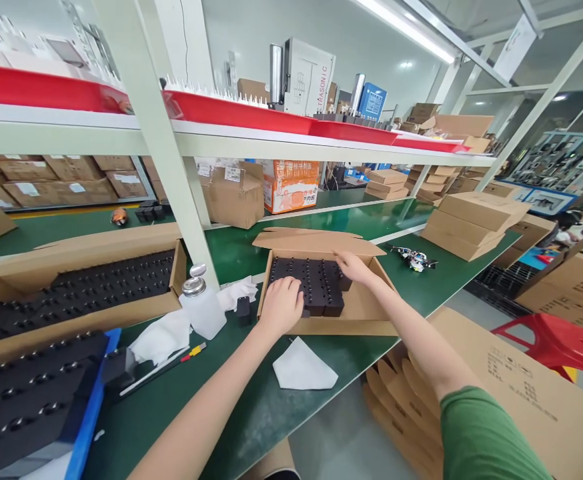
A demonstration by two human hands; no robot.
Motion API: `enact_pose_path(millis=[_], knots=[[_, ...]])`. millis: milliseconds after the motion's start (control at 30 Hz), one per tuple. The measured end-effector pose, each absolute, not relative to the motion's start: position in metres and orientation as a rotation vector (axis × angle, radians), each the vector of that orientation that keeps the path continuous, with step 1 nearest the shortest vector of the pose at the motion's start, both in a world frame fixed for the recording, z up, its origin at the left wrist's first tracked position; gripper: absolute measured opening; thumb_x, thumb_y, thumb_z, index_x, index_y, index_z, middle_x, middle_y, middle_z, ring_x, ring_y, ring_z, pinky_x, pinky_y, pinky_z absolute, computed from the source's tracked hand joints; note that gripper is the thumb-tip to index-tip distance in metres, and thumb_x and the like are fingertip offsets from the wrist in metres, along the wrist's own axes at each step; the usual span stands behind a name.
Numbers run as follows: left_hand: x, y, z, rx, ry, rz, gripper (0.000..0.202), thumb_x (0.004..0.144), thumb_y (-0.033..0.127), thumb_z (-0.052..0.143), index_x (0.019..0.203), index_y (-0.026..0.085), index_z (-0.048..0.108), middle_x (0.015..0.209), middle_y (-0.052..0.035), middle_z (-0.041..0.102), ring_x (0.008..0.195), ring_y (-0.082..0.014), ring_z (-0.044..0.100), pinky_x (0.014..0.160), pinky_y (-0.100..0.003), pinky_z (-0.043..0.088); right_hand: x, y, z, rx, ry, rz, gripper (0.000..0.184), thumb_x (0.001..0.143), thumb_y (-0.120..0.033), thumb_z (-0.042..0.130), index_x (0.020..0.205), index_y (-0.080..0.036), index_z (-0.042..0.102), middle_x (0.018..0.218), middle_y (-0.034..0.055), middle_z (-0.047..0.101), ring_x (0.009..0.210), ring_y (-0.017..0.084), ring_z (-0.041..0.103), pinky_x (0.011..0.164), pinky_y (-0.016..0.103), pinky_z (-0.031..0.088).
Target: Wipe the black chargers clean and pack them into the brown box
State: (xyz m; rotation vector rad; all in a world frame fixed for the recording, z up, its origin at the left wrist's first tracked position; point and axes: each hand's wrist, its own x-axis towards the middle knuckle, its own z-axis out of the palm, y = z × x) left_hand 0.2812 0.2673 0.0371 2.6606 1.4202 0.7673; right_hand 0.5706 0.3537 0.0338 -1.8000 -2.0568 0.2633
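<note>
An open cardboard box [371, 313] lies on the green table in front of me, partly filled with rows of black plastic parts [314, 280]. My left hand [281, 305] rests over the box's near left edge, fingers curled down onto the black parts. My right hand [354, 267] reaches into the box from the right, its fingers on the far right block of parts. What each hand grips under the fingers is hidden.
A long open carton of black parts [71, 287] and a black tray [26, 393] lie at left. A clear pump bottle [200, 303], white cloths [301, 367] and a pen [171, 363] sit nearby. Flat cartons [471, 223] are stacked at right; a red stool [561, 343] stands beyond the table edge.
</note>
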Motion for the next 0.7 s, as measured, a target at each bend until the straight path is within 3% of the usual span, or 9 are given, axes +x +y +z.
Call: enact_pose_path(millis=[233, 367, 500, 600, 700], knots=[[0.259, 0.281, 0.039, 2.703, 1.407, 0.601, 0.026, 0.096, 0.034, 0.058, 0.115, 0.016, 0.062, 0.120, -0.0088, 0.063, 0.112, -0.0231, 0.060, 0.099, -0.048, 0.049, 0.547, 0.344, 0.017, -1.862, -2.224, 0.094, 0.038, 0.094, -0.036, 0.060, 0.128, -0.018, 0.056, 0.135, 0.0105, 0.055, 0.119, 0.026, 0.056, 0.100, 0.051, 0.049], [0.264, 0.283, 0.032, 2.728, 1.323, 0.449, 0.030, 0.099, 0.033, 0.050, 0.120, 0.016, 0.062, 0.130, -0.0121, 0.061, 0.122, -0.0261, 0.057, 0.106, -0.051, 0.044, 0.549, 0.336, 0.023, -1.842, -2.236, 0.001, 0.042, 0.095, -0.037, 0.060, 0.133, -0.020, 0.053, 0.143, 0.0113, 0.049, 0.129, 0.029, 0.050, 0.107, 0.056, 0.042], [0.277, 0.294, 0.029, 2.736, 1.247, 0.318, 0.050, 0.098, 0.038, 0.045, 0.143, 0.018, 0.048, 0.156, -0.0148, 0.037, 0.143, -0.0366, 0.035, 0.117, -0.060, 0.028, 0.537, 0.345, 0.032, -1.718, -2.396, 0.028, 0.045, 0.097, -0.040, 0.056, 0.138, -0.022, 0.051, 0.150, 0.0106, 0.043, 0.140, 0.030, 0.039, 0.116, 0.060, 0.027], [0.283, 0.302, 0.031, 2.747, 1.113, 0.219, 0.061, 0.096, 0.045, 0.047, 0.152, 0.026, 0.033, 0.163, -0.0070, 0.020, 0.150, -0.0369, 0.017, 0.119, -0.063, 0.019, 0.522, 0.361, 0.029, -1.670, -2.540, 0.122, 0.055, 0.096, -0.049, 0.053, 0.143, -0.020, 0.046, 0.157, 0.0122, 0.036, 0.147, 0.031, 0.027, 0.120, 0.060, 0.018], [0.285, 0.308, 0.035, 2.767, 0.965, 0.148, 0.054, 0.096, 0.047, 0.049, 0.148, 0.037, 0.040, 0.164, 0.0009, 0.015, 0.152, -0.0335, 0.011, 0.120, -0.062, 0.015, 0.516, 0.373, 0.022, -1.700, -2.607, 0.194, 0.070, 0.094, -0.059, 0.048, 0.148, -0.016, 0.040, 0.161, 0.0167, 0.026, 0.151, 0.035, 0.014, 0.121, 0.060, 0.013]])
